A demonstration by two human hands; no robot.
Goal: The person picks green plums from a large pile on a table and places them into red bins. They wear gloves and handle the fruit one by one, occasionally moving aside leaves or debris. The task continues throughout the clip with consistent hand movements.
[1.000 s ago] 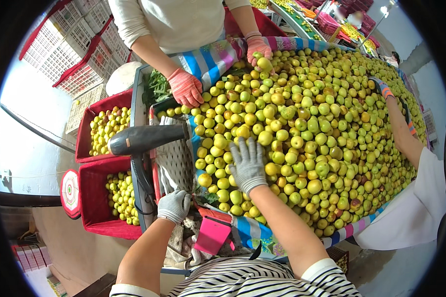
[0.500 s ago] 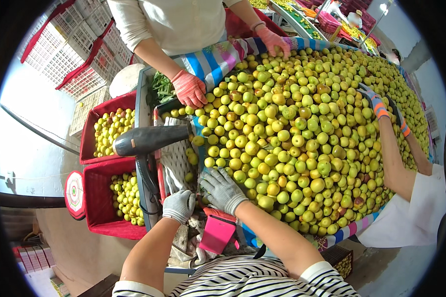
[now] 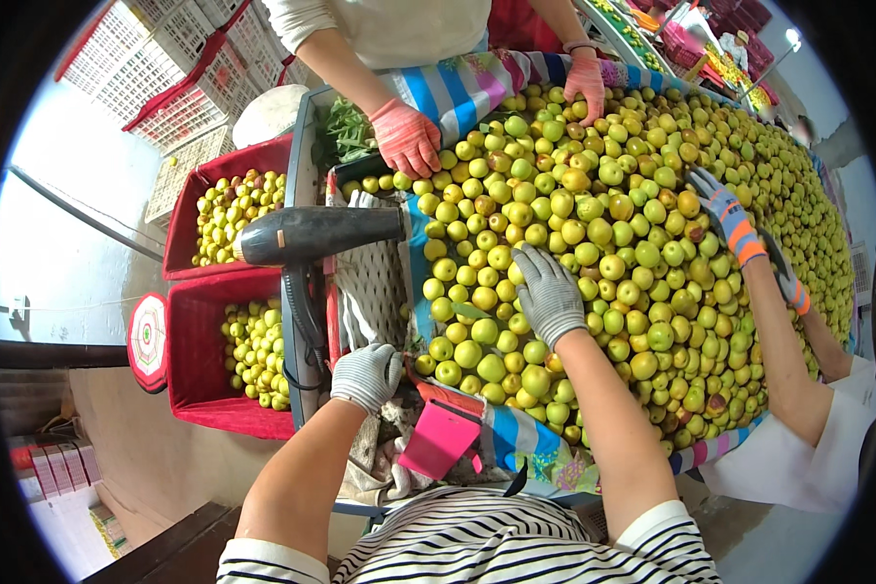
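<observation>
Black-and-white stripes are covering the worker's shirt (image 3: 467, 550) nearest me, and a bright pink, rectangular box (image 3: 442, 438) is leaning just beyond it. The left hand (image 3: 367, 378), in a grey-and-white ribbed glove, is resting loosely curled; whether it is holding anything, I cannot tell. The right hand (image 3: 549, 297), in a grey glove, is lying back up, fingers extended, touching the round yellow-green fruit (image 3: 642, 263) and gripping none that I can see. That fruit is forming a broad heap on blue-and-grey striped cloth (image 3: 504, 433). Past the left hand, a black, pistol-shaped blower (image 3: 311, 237) is jutting over a pale, woven-looking panel (image 3: 372, 274). Two red, cloth-lined bins (image 3: 200, 326) are standing leftward, only part filled with fruit; I am judging that some is sorted and most is waiting. Across the heap, a co-worker's coral-gloved hands (image 3: 406, 138) are touching fruit. White plastic crates (image 3: 146, 58) are towering behind.
</observation>
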